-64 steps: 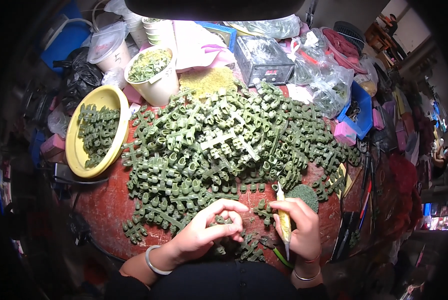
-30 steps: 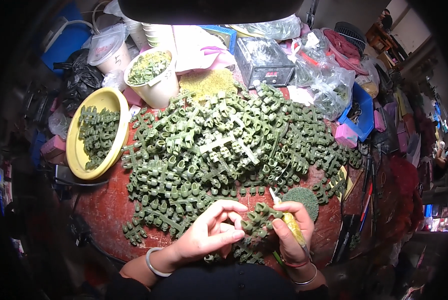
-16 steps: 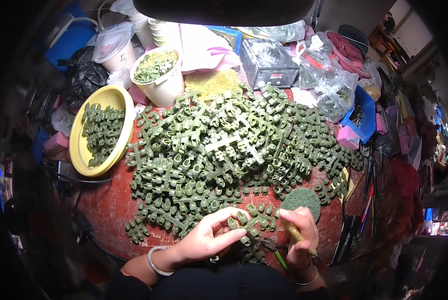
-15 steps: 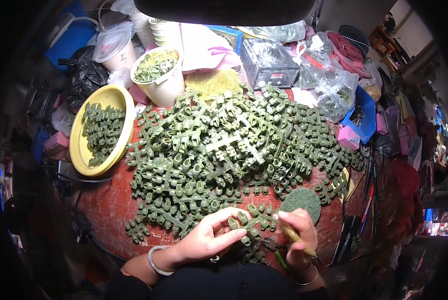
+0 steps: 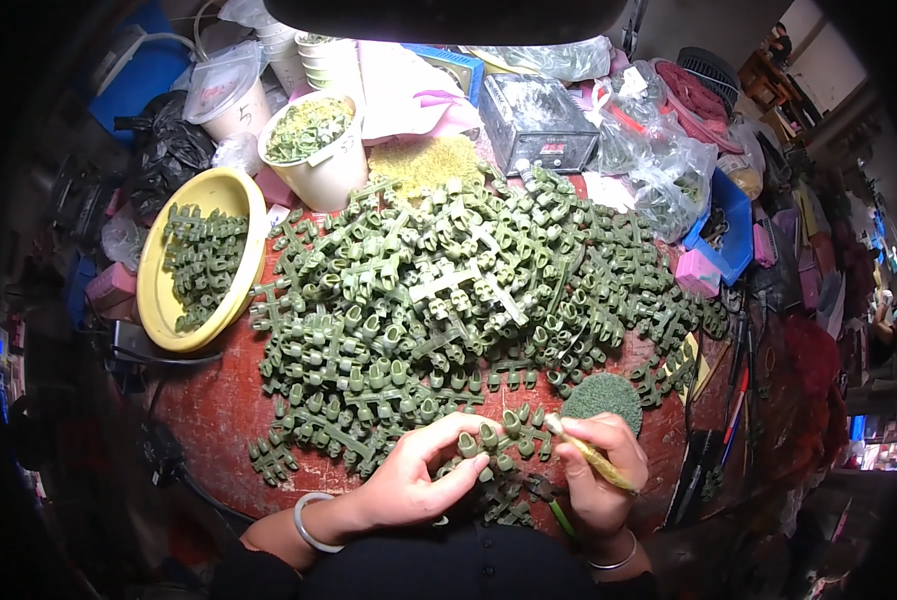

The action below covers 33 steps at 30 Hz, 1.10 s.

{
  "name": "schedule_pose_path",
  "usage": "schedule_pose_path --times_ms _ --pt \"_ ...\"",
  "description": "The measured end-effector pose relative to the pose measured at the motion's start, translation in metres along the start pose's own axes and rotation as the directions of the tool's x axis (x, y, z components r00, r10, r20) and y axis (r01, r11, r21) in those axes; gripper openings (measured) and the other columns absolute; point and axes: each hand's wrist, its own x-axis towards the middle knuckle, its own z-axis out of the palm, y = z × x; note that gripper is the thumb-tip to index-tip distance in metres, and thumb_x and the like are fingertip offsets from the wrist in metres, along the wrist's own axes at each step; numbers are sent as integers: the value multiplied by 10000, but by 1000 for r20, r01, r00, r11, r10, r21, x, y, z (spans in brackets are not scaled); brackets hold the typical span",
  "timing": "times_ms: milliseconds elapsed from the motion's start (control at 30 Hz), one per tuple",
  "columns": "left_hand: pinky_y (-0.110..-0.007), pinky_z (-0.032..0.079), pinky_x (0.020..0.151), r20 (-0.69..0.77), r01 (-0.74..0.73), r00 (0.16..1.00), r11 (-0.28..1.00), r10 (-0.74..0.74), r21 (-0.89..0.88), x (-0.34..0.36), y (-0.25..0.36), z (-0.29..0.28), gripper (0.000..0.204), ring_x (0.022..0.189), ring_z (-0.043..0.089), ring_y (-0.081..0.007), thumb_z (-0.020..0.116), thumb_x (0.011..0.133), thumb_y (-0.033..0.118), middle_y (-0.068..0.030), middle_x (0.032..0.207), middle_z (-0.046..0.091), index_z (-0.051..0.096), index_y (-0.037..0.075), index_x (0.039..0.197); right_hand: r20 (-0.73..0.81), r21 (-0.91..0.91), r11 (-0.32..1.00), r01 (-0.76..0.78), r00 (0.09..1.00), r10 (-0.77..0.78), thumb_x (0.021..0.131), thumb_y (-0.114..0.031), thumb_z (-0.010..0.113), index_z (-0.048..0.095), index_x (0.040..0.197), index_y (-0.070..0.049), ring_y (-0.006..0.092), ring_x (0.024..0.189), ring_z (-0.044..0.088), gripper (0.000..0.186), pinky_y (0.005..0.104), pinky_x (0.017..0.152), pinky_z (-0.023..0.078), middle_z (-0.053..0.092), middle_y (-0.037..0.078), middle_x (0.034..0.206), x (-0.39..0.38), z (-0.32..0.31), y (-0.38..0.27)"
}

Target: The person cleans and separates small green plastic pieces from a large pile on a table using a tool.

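My left hand pinches a branch of small green moulded pieces between thumb and fingers, with cup-like ends along its stem. My right hand grips a yellowish pen-like tool, its tip slanting up to the left beside the branch's right end; I cannot tell whether the two touch. Just beyond both hands spreads a big heap of similar green branches. A round green textured pad lies beyond my right hand. Under the hands, a tool with a green handle is partly hidden.
At left, a yellow basin holds more branches. Behind the heap stand a white bucket of green scraps and a dark box-shaped device. Plastic bags and a blue tray crowd the right. Slim tools line the right edge.
My right hand has shifted its hold, and the pen-like tool's tip has moved slightly up and left. The branch has tilted a little in my left hand, which stays in place.
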Motion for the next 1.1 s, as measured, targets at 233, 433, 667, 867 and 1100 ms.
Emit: schedule_pose_path --times_ms 233,433,667,867,1100 --pt "-245 448 882 -18 -42 999 999 42 25 -1 -1 1 297 1027 543 -75 574 958 -13 -45 1190 590 551 -7 1254 96 -3 990 142 985 -141 879 -202 753 704 1042 0 213 695 624 264 307 637 494 688 98 849 0 -1 -5" --pt "-215 435 817 -36 158 986 976 -165 -148 0 12 -1 275 967 525 -48 547 991 52 6 1104 574 548 27 1265 -84 153 988 23 996 -10 918 -324 711 707 984 24 202 686 627 354 300 627 494 682 115 805 -4 -1 -3" --pt "-156 391 677 -97 41 993 976 -63 -216 -1 5 3 288 781 477 15 533 989 12 46 981 585 536 22 1277 58 108 990 91 993 -98 919 -293 714 697 1008 29 212 685 636 334 302 624 498 686 112 808 -1 1 -5" --pt "-190 455 803 -91 9 996 986 -24 -166 -1 6 3 336 914 549 -25 571 963 -15 -4 1081 613 522 -10 1296 45 -27 993 118 992 -117 870 -88 741 718 1092 -87 205 744 650 223 298 680 537 659 80 901 -14 5 -2" --pt "-206 465 833 -12 -23 1000 983 21 -184 -2 -2 6 470 987 571 -65 605 940 -49 -64 1199 584 447 4 1379 127 -295 928 226 972 -197 724 -33 855 716 1086 -72 237 892 672 389 321 736 573 630 115 1080 -4 13 -6"
